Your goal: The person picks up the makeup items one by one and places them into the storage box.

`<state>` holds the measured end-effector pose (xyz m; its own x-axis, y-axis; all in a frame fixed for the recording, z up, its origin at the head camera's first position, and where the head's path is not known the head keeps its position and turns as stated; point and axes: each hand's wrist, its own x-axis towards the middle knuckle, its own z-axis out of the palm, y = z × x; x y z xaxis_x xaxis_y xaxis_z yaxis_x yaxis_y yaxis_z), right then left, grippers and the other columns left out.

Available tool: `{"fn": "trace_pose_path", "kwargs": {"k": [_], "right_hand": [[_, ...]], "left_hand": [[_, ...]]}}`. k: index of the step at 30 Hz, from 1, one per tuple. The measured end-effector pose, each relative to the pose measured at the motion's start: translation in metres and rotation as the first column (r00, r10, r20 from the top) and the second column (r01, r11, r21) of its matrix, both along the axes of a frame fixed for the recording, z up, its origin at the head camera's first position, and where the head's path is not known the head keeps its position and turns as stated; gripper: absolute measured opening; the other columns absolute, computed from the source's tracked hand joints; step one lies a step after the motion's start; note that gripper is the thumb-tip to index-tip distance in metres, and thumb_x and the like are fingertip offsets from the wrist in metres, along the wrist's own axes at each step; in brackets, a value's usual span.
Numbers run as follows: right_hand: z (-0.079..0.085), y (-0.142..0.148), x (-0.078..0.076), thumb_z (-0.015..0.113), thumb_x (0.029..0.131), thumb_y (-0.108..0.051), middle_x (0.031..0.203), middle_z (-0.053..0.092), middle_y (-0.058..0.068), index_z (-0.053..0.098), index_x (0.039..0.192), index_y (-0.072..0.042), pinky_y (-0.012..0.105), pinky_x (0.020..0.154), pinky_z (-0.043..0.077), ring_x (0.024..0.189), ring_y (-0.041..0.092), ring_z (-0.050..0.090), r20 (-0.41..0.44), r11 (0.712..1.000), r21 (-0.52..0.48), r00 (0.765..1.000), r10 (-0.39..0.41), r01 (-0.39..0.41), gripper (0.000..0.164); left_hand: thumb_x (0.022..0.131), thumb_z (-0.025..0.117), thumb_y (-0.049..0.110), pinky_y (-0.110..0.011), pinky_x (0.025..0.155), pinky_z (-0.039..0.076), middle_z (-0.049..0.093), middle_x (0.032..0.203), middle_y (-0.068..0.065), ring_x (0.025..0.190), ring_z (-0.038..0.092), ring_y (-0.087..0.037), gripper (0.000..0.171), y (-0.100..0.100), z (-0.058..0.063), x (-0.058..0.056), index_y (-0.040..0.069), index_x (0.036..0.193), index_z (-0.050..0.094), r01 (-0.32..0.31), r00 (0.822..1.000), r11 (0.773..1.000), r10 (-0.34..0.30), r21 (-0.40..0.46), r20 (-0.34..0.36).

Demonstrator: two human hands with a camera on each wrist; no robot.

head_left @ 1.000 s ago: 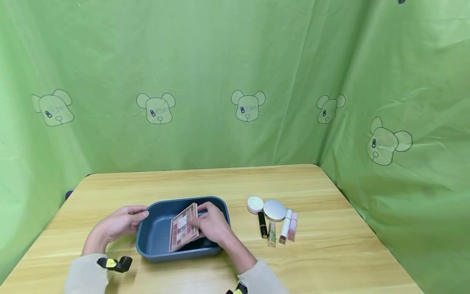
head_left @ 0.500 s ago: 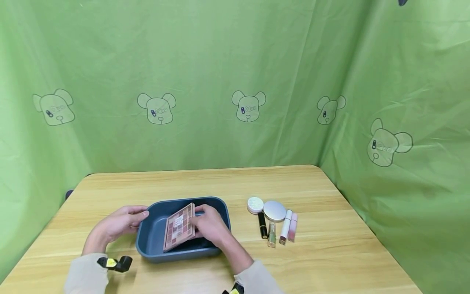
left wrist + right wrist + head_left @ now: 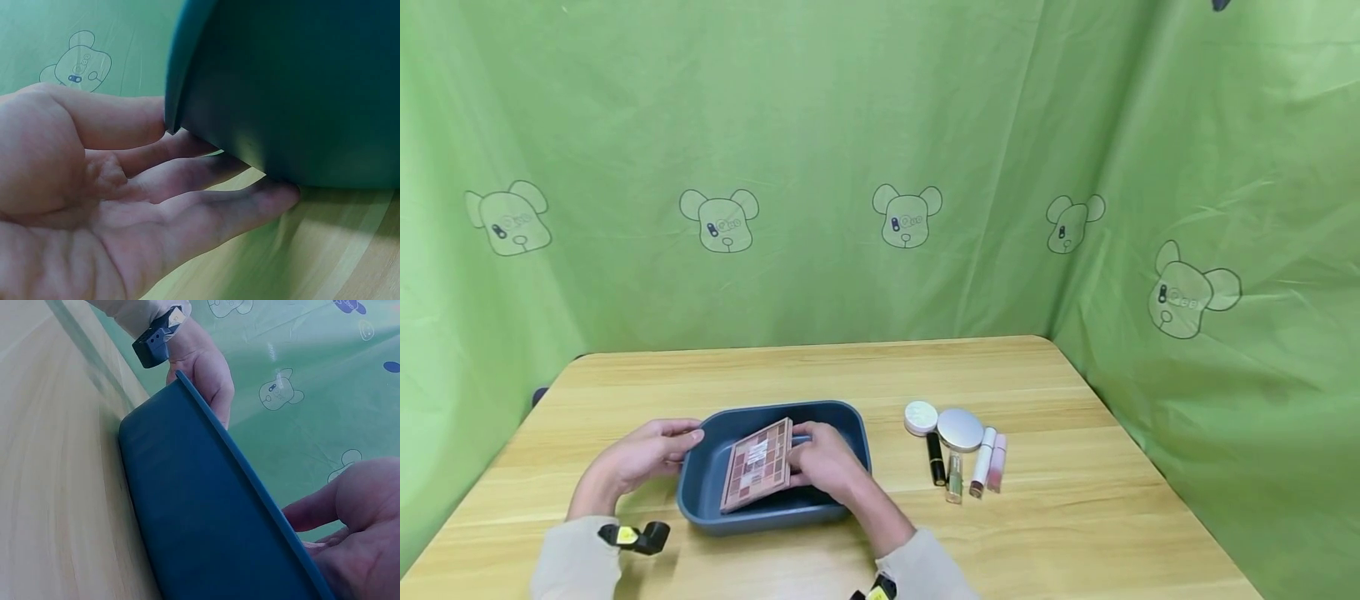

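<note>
A blue-grey rectangular bin point(image 3: 760, 522) stands on the wooden table, in front of the person. My left hand point(image 3: 642, 458) holds its left end. In the left wrist view the thumb is at the bin's rim point(image 3: 178, 69) and the other fingers lie against the outer wall below. Inside the bin, my right hand point(image 3: 826, 460) grips an eyeshadow palette point(image 3: 758, 467) by its right edge. The palette is tilted, its left side low near the bin floor and its right side raised. In the right wrist view the bin's wall hides the palette.
Right of the bin lie a small round white jar point(image 3: 921, 417), a silver round compact point(image 3: 960, 429), a black lipstick tube point(image 3: 936, 458), a clear greenish tube point(image 3: 954, 477), a white lip gloss tube point(image 3: 982, 462) and a pink tube point(image 3: 997, 463). Green curtains point(image 3: 820, 125) surround the table.
The right hand has moved the palette left inside the bin, and the palette's face now leans flatter. The left hand and the bin have stayed in place.
</note>
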<state>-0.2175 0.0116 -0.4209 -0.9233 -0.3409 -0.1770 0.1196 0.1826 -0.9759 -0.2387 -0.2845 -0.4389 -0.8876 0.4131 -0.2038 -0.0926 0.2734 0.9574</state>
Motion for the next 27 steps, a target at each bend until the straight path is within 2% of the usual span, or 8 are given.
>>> {"fn": "trace_pose_path", "kwargs": {"k": [7, 12, 16, 20, 23, 27], "right_hand": [[-0.0024, -0.0028, -0.0008, 0.057, 0.091, 0.001, 0.100, 0.073, 0.011, 0.048, 0.142, 0.008, 0.032, 0.073, 0.065, 0.086, 0.019, 0.073, 0.006, 0.999, 0.007, 0.999, 0.045, -0.045, 0.052], [-0.0022, -0.0027, -0.0007, 0.058, 0.092, 0.000, 0.093, 0.074, 0.012, 0.047, 0.141, 0.008, 0.036, 0.070, 0.065, 0.076, 0.021, 0.073, -0.006, 0.998, 0.024, 0.998, 0.067, -0.066, 0.052], [-0.0028, -0.0036, 0.0000, 0.057, 0.096, -0.004, 0.087, 0.074, 0.013, 0.046, 0.142, 0.008, 0.041, 0.069, 0.065, 0.067, 0.024, 0.072, -0.003, 0.995, 0.035, 0.995, 0.096, -0.096, 0.049], [-0.0036, -0.0051, 0.0014, 0.056, 0.098, -0.007, 0.085, 0.074, 0.016, 0.048, 0.139, 0.011, 0.044, 0.069, 0.065, 0.067, 0.028, 0.073, 0.018, 0.995, 0.020, 0.995, 0.101, -0.101, 0.045], [-0.0035, -0.0056, 0.0018, 0.055, 0.098, -0.008, 0.086, 0.074, 0.018, 0.049, 0.136, 0.012, 0.043, 0.069, 0.065, 0.069, 0.030, 0.073, 0.026, 0.995, 0.009, 0.994, 0.102, -0.103, 0.044], [-0.0035, -0.0054, 0.0010, 0.053, 0.101, -0.010, 0.089, 0.073, 0.015, 0.048, 0.137, 0.013, 0.039, 0.067, 0.065, 0.067, 0.025, 0.072, 0.025, 0.993, 0.030, 0.993, 0.117, -0.118, 0.044]], "left_hand": [[0.107, 0.050, 0.022, -0.044, 0.102, 0.056, 0.057, 0.136, -0.035, 0.119, 0.066, -0.032, 0.061, -0.0005, 0.0008, 0.0003, -0.023, 0.144, 0.031, 0.001, 1.000, 1.000, -0.001, -0.002, 0.001], [0.107, 0.050, 0.022, -0.044, 0.102, 0.057, 0.057, 0.135, -0.035, 0.119, 0.066, -0.032, 0.061, -0.0006, 0.0007, -0.0001, -0.023, 0.144, 0.030, 0.011, 1.000, 1.000, -0.011, 0.008, 0.001], [0.107, 0.049, 0.021, -0.043, 0.101, 0.057, 0.057, 0.135, -0.036, 0.119, 0.066, -0.031, 0.061, -0.0007, 0.0006, -0.0005, -0.023, 0.144, 0.031, 0.025, 1.000, 1.000, -0.025, 0.014, -0.006], [0.107, 0.049, 0.022, -0.043, 0.101, 0.057, 0.057, 0.136, -0.035, 0.120, 0.065, -0.031, 0.060, -0.0012, 0.0010, -0.0005, -0.023, 0.144, 0.032, 0.022, 1.000, 1.000, -0.022, 0.005, -0.012], [0.107, 0.049, 0.022, -0.042, 0.101, 0.057, 0.058, 0.135, -0.035, 0.120, 0.065, -0.031, 0.060, -0.0012, 0.0009, -0.0005, -0.022, 0.144, 0.033, 0.014, 1.000, 1.000, -0.014, 0.001, -0.008], [0.107, 0.048, 0.021, -0.042, 0.100, 0.058, 0.059, 0.134, -0.035, 0.119, 0.066, -0.031, 0.059, -0.0009, 0.0011, -0.0001, -0.022, 0.143, 0.033, 0.016, 1.000, 1.000, -0.016, 0.004, -0.007]]}}
